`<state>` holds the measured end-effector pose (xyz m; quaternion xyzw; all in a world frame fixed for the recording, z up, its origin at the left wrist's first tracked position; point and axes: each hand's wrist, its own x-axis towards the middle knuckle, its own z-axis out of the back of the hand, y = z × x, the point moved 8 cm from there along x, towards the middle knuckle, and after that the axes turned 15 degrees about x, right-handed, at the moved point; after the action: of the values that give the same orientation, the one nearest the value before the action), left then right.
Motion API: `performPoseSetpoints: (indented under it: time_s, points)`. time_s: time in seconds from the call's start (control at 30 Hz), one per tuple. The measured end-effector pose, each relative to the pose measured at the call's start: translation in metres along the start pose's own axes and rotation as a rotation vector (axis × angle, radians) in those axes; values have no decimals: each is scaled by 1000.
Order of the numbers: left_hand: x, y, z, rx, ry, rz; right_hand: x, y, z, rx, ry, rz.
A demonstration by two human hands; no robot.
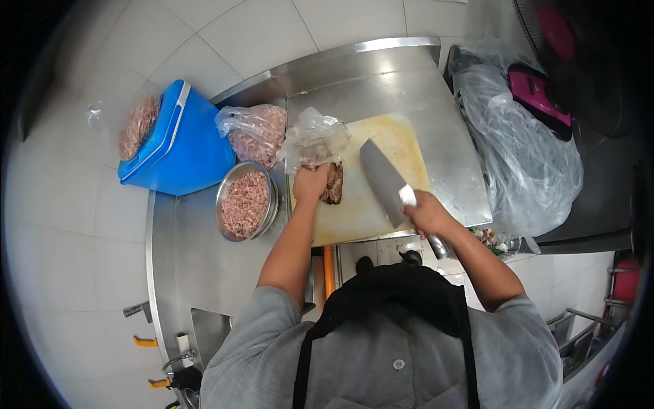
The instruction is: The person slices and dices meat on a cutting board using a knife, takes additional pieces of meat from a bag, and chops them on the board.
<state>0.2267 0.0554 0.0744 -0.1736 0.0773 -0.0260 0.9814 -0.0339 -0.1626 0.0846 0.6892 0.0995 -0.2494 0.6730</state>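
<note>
Two hands are at work here, and we start at the left: a blue box (204,153) sits by the counter's (443,92) back-left corner, a bag of minced meat (141,127) on its top. Just in front, toward the left stretch, a steel bowl (275,204) stands well filled with chopped pinkish meat (245,203), and behind it, near the back edge, a clear bag (259,136) bulges with more; that portion looks done. Next along, the left hand (310,183) is clasped on the left side of a dark piece of meat (334,185), fingertips hard to make out, with a crumpled plastic bag (315,133) right behind. The piece lies by the left edge of the cutting board (354,217), apparently whole, so its cutting seems all left to do. And here's the cleaver (383,178), blade over the board's middle, whether touching it I can't tell; the right hand (427,213) is wrapped firmly around its handle, near the counter's front edge. Finally, past the counter's right edge, a big heap of clear plastic (521,153) bulges.
</note>
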Motion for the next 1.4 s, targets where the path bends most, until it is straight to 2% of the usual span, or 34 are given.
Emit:
performPoseSetpoints:
  time_s: [0.1,0.17,0.27,0.4,0.47,0.5,0.57,0.6,0.67,0.8,0.87,1.0,1.03,1.1,1.17,1.2,1.27,1.3,1.37,1.4]
  points:
    - [15,15,-3,119,35,46,-39,23,-13,-76,62,-42]
    - [33,23,-23,57,203,-46,-49,27,-24,-145,114,-81]
    - [27,15,-11,184,245,-49,-47,26,-43,-143,181,-131]
    - [13,-3,23,179,111,-136,-39,28,-52,-247,117,-103]
    - [37,4,-4,166,271,-191,-44,34,-48,-287,78,-90]
    - [35,4,8,155,274,-198,-46,32,-40,-288,40,-95]
    - [9,-10,21,203,575,-427,-55,30,-23,-248,-69,-110]
    - [17,-7,23,206,575,-438,-58,28,-16,-244,-80,-109]
    - [25,-29,45,216,216,-807,-65,15,-1,-129,-144,-156]
    - [61,-84,46,182,211,-858,-73,-4,3,-93,-208,-156]
    - [95,-98,36,243,122,-745,-80,-8,1,-54,-223,-148]
    - [77,-124,33,489,158,-917,-93,-23,10,-27,-247,-126]
    - [51,-128,24,785,112,-1207,-96,-29,16,-30,-264,-128]
    - [15,-108,7,1097,66,-1505,-101,-39,23,-17,-305,-133]
    - [-34,-83,14,825,-429,-1979,-97,-50,27,-11,-338,-128]
    - [-35,-83,14,830,-413,-1974,-95,-49,28,33,-328,-146]
    - [-30,-100,17,702,-142,-1835,-85,-50,25,52,-328,-137]
    - [-37,-107,17,708,-141,-1838,-80,-44,23,9,-318,-79]
    - [-25,-116,-6,845,157,-1403,-74,-32,25,-75,-312,5]
    - [-36,-123,-12,846,163,-1411,-73,-23,26,-120,-313,36]
